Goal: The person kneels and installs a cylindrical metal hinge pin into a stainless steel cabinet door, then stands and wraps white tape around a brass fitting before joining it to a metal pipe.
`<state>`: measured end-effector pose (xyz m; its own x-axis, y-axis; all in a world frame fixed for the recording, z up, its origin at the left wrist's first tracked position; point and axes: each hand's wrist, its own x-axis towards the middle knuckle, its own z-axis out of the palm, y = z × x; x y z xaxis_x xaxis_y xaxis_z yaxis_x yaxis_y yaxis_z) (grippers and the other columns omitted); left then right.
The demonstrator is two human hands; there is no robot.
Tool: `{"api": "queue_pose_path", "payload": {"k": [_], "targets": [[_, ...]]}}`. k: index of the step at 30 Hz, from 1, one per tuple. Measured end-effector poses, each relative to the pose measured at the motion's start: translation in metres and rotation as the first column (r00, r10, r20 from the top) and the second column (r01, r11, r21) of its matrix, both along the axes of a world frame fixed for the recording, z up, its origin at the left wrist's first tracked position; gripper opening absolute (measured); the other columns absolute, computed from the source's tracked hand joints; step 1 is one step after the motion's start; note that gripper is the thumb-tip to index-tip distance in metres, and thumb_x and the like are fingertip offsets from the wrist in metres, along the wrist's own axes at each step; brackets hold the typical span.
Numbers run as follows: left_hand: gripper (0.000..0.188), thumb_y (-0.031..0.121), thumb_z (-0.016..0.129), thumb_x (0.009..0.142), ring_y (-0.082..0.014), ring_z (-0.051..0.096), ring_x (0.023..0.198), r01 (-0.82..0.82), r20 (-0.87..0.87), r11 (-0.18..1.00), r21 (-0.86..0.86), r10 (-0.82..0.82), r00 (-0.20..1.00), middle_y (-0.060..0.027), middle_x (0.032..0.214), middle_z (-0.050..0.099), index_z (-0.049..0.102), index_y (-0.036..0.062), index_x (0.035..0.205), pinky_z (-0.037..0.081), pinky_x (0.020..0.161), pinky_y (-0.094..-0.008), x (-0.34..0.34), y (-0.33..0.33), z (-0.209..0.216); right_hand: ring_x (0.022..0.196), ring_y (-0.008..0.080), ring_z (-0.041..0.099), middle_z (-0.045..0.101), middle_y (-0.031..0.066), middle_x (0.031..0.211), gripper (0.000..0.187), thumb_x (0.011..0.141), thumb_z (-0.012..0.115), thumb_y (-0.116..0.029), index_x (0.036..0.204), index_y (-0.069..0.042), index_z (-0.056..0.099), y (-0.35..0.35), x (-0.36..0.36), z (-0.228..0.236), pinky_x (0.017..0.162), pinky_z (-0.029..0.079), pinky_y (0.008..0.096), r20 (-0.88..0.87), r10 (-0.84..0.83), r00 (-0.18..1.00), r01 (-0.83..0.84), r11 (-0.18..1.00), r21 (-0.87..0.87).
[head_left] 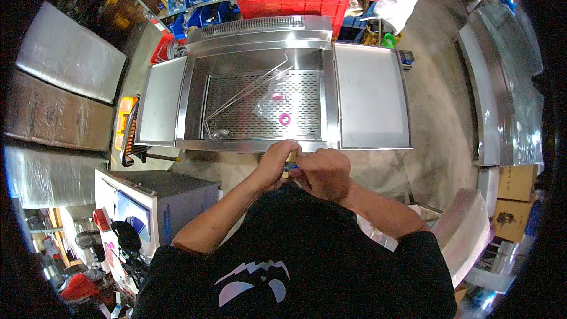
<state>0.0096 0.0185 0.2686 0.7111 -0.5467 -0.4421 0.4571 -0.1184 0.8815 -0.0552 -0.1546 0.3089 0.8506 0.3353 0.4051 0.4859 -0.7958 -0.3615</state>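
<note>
Both hands meeting at the steel unit's (269, 145) front rim, 6 o'clock.
I am pinching a small blue-tipped part (289, 166) between my left hand (276, 162) and right hand (323, 171), both grips closed on it, keeping it close for control.

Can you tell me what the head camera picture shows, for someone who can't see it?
Seen from above, a person's left hand and right hand meet around a small tool at the front edge of a stainless steel unit. Its sunken middle has a perforated tray holding a small pink ring. A red crate sits behind.
</note>
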Motion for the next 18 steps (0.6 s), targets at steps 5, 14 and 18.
{"api": "queue_pose_path", "payload": {"k": [5,14,18], "targets": [[0.023,0.03,0.05,0.098,-0.012,0.055,0.058,-0.121,-0.621,0.978,-0.17,-0.011,0.784,-0.0018,0.079,0.058,0.06,0.0108,0.091,0.036,0.042,-0.023,-0.023,-0.011,-0.011,0.056,0.0286,0.062,0.062,0.0102,0.064,0.045,0.09,0.064,-0.048,0.097,-0.004,0.067,-0.015,-0.005,-0.002,0.052,0.047,0.0405,0.123,0.084,0.989,-0.082,0.996,-0.025],[0.041,0.038,0.047,0.104,-0.0177,0.061,0.084,-0.18,0.285,0.983,0.035,0.162,0.945,-0.0081,0.091,0.066,0.065,0.0021,0.097,0.047,0.08,-0.0323,0.037,-0.048,0.006,0.075,0.0404,0.069,0.07,0.0185,0.082,0.063,0.095,0.047,-0.064,0.125,-0.009,0.055,-0.026,0.017,0.001,0.066,0.052,0.0515,-0.397,-0.139,0.907,0.209,0.968,0.141],[0.049,0.041,0.042,0.105,-0.0195,0.061,0.08,-0.207,0.561,0.975,0.078,0.129,0.818,-0.0099,0.087,0.066,0.066,0.0,0.093,0.047,0.077,-0.033,0.026,-0.061,0.022,0.075,0.0389,0.07,0.071,0.0169,0.085,0.066,0.093,0.049,-0.066,0.135,-0.015,0.052,-0.024,0.002,-0.004,0.065,0.053,0.0498,-0.272,-0.241,0.932,0.315,0.909,0.272]]}}
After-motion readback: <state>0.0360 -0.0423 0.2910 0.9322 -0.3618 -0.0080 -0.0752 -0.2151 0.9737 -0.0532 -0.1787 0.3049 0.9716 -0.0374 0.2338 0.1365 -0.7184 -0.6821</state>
